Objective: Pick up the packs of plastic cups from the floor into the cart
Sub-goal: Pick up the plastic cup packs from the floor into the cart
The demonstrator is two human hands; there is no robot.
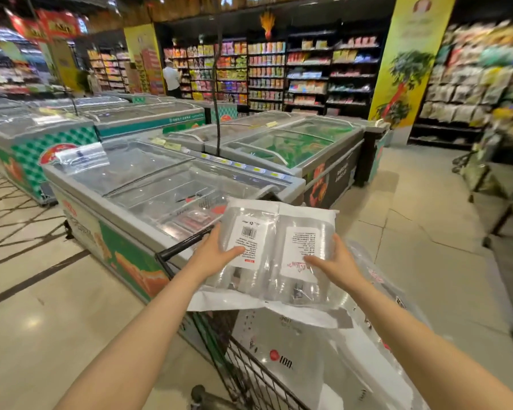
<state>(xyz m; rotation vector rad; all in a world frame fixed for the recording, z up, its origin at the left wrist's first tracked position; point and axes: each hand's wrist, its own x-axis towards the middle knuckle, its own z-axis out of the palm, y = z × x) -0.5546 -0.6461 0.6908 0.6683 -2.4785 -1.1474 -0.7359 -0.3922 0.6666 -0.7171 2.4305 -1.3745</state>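
Both hands hold two clear plastic packs of stacked cups side by side above the black wire shopping cart. The left hand grips the left pack of clear plastic cups with a barcode label, thumb on its label. The right hand grips the right pack of clear plastic cups. More clear plastic-wrapped packs lie in the cart, beside a glass-topped chest freezer.

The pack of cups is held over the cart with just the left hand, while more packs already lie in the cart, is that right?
Not quite. The head view shows both hands on the pack: the left hand and the right hand grip it from either side. The rest holds: it is over the cart, and more packs already lie inside.
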